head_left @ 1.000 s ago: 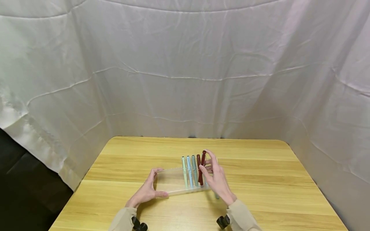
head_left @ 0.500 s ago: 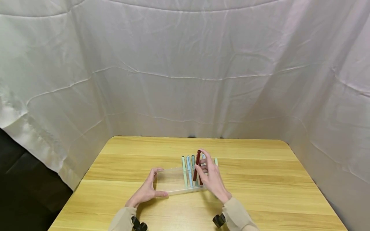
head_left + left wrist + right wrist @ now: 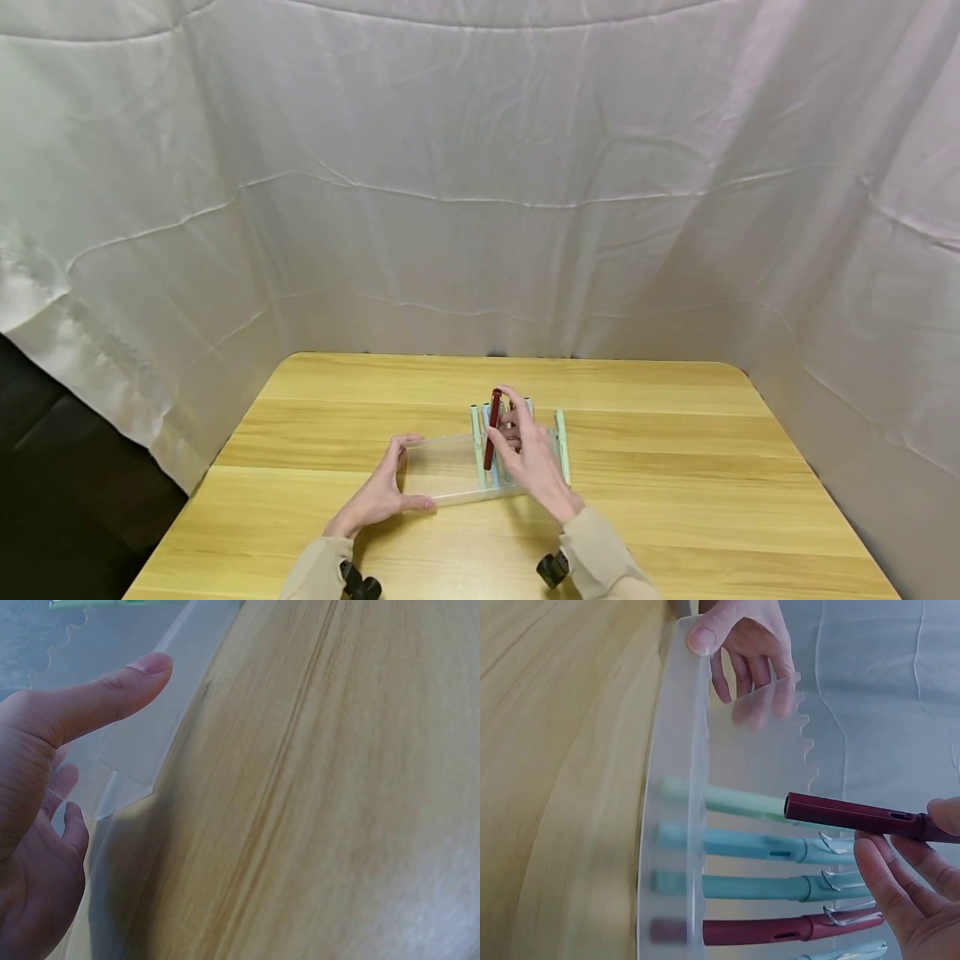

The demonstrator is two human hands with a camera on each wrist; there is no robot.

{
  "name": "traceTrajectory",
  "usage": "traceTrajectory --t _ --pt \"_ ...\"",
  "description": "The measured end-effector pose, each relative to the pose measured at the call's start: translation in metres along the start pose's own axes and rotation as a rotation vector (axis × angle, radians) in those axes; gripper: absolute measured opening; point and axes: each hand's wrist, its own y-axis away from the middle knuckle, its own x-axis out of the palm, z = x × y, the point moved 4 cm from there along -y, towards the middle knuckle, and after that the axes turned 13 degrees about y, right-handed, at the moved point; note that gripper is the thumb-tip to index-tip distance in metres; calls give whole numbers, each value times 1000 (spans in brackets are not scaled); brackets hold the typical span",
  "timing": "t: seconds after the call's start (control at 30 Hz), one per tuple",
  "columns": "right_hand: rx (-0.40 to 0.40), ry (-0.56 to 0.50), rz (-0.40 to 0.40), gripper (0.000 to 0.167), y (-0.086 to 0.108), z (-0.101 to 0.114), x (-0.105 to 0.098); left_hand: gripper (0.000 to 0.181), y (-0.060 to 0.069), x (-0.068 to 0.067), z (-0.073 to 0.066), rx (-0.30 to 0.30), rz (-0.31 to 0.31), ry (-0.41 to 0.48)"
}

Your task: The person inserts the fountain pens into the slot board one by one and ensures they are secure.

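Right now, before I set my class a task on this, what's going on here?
Someone's left hand grips one end of a clear plastic pen rack on a wooden table. Their right hand pinches a dark red pen above the rack, not yet set down. From the left hand's end, the row runs pale green pen, light blue pen, teal pen, second dark red pen, then another light blue pen.

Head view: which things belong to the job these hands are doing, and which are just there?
Seem part of the job:
dark red pen, held by the right hand
clear tray, gripped by the left hand
other pens, resting in the tray

Seem just there:
wooden table
pale cloth backdrop
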Motion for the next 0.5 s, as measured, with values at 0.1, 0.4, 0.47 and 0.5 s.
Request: traceTrajectory --t 0.1,0.4,0.47,0.5 --pt "-2 -18 7 61 0 2 3 102 0 0 0 4 -2 -3" --pt "-30 -3 48 61 2 5 11 102 0 0 0 9 -10 -2" --pt "-40 6 52 61 3 6 12 102 0 0 0 7 -10 1" --pt "-43 9 53 61 3 6 13 102 0 0 0 7 -10 2"
